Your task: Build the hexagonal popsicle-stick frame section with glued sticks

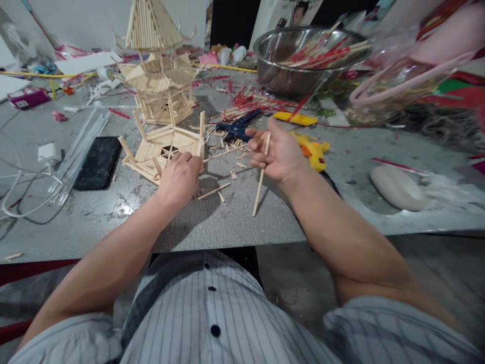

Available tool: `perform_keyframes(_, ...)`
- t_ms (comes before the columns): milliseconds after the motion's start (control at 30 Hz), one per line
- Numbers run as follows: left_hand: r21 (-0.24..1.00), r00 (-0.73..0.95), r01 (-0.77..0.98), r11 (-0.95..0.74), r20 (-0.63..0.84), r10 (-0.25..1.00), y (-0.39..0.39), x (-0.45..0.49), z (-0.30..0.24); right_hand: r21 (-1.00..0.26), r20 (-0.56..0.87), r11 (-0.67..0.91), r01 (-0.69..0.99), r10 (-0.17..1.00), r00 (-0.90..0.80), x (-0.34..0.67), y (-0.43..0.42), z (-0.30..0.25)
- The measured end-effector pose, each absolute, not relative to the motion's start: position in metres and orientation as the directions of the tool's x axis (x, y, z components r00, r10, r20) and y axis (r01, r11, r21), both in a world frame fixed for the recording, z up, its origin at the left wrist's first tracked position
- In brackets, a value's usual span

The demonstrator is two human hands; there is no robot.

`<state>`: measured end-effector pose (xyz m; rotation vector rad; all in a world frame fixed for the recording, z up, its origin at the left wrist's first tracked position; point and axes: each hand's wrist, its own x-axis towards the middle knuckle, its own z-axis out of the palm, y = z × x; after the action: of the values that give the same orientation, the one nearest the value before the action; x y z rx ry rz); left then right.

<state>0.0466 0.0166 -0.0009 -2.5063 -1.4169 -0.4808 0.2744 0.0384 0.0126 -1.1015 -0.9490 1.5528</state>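
My left hand is closed on the near edge of a small wooden stick frame that lies on the grey table. My right hand grips a long thin wooden stick between its fingers, the stick pointing down at the table. A taller stick pagoda model stands just behind the frame. Short cut stick pieces lie scattered between my hands.
A black phone and white charger cable lie at left. Blue cutters and a yellow glue gun sit behind my right hand. A steel bowl of sticks, a pink basket and a white stone are at right.
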Motion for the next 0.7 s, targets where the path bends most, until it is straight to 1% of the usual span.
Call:
perform_keyframes(100,0.031,0.488,0.824,-0.566,0.47,0.736,0.014,0.047,-0.002,-0.987,-0.017,-0.022,-0.157,0.999,-0.031,0.29,0.036,0.024)
perform_keyframes(200,0.179,0.446,0.757,-0.628,0.56,0.698,0.012,0.048,-0.001,-0.983,0.181,0.184,-0.023,0.978,0.105,0.299,0.034,0.028)
perform_keyframes(267,0.298,0.406,0.697,-0.652,0.586,0.701,0.01,0.048,0.001,-0.957,0.291,0.284,0.066,0.938,0.187,0.298,0.031,0.025)
perform_keyframes(333,0.399,0.368,0.639,-0.658,0.592,0.717,0.007,0.049,0.005,-0.92,0.386,0.358,0.157,0.894,0.228,0.291,0.027,0.02)
perform_keyframes(433,0.474,0.336,0.58,-0.663,0.602,0.724,0.003,0.049,0.01,-0.826,0.524,0.439,0.354,0.83,0.191,0.274,0.02,0.014)
perform_keyframes(500,0.482,0.326,0.563,-0.671,0.617,0.716,0.001,0.048,0.012,-0.733,0.545,0.426,0.53,0.834,0.084,0.265,0.02,0.008)
perform_keyframes(600,0.472,0.326,0.558,-0.682,0.631,0.704,0.001,0.048,0.012,-0.547,0.416,0.339,0.766,0.904,-0.103,0.259,0.028,-0.003)
perform_keyframes(633,0.468,0.33,0.558,-0.685,0.633,0.701,0.001,0.048,0.011,-0.481,0.372,0.33,0.812,0.916,-0.152,0.258,0.032,-0.008)
perform_keyframes(700,0.458,0.345,0.555,-0.695,0.633,0.693,0.001,0.048,0.01,-0.364,0.32,0.379,0.851,0.909,-0.268,0.256,0.041,-0.017)
